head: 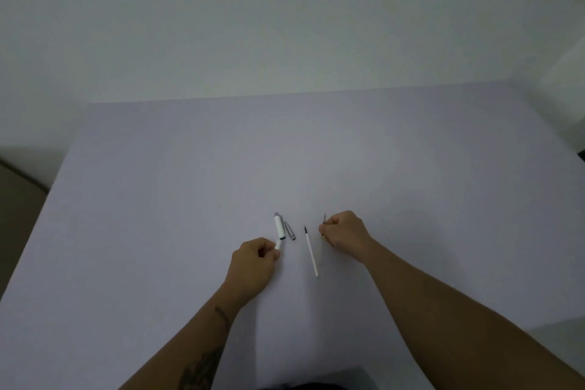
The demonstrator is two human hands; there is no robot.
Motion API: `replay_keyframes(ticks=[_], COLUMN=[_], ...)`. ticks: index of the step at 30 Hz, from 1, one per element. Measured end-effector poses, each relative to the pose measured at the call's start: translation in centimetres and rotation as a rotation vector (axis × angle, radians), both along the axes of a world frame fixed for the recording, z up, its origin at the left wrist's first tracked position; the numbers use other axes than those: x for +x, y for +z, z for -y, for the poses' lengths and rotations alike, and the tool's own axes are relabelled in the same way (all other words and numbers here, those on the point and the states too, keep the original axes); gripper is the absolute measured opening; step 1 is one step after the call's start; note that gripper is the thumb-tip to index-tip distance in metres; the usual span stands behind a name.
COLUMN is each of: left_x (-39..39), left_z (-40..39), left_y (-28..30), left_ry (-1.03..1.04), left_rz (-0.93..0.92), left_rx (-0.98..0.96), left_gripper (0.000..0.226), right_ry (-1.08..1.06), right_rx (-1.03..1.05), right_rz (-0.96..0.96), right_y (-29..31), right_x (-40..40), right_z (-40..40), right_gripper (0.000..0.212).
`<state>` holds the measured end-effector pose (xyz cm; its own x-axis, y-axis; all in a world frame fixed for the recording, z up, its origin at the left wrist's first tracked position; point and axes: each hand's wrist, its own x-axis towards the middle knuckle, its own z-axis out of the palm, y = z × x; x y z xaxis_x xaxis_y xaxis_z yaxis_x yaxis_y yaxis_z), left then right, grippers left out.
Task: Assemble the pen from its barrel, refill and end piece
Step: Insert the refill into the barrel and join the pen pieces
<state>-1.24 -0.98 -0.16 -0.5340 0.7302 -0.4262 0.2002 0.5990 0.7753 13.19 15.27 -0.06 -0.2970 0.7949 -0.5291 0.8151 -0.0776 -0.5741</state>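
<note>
A white barrel section (279, 225) with a silver end lies on the table, and a grey end piece (289, 230) lies just to its right. My left hand (253, 263) pinches a small white pen part (278, 245) right below the barrel. The thin white refill (311, 253) with a dark tip lies between my hands, touched by neither. My right hand (343, 228) is closed around a thin dark pointed part (324, 219) whose tip sticks out above the fingers; the rest of it is hidden.
The pale table (190, 184) spreads wide around the parts. Its left edge drops to a darker floor (19, 209), and a white wall (285, 25) stands behind its far edge.
</note>
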Motion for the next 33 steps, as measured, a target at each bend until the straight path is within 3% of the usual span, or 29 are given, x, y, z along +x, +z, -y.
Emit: replay_keyframes(ticks=[7,10,18,25,33], left_x=[0.3,0.5,0.3,0.1,-0.3], left_z=[0.4,0.4,0.7,1.3,2.3], left_y=[-0.8,-1.0,-0.8,-0.4,-0.6], left_ry=[0.001,-0.013,0.047,0.066,0.052], left_rz=[0.011,0.027,0.031,0.039,0.028], left_rx=[-0.025,-0.028,-0.027,-0.017,-0.002], left_gripper=[0.017,0.015,0.015,0.009,0.009], right_ry=[0.150,0.191,0.197,0.307,0.319], right_rx=[0.118,0.175,0.275,0.322,0.260], right_rz=[0.222,0.279,0.230,0.301,0.318], right_y=[-0.8,-1.1,-0.7,-1.2,-0.8], right_x=[-0.7,-0.9,-1.2,-2.1,-3.2], right_z=[1.1,1.4,2.5,4.3,5.2], right_gripper=[0.020,0.029,0.019,0.019,0.021])
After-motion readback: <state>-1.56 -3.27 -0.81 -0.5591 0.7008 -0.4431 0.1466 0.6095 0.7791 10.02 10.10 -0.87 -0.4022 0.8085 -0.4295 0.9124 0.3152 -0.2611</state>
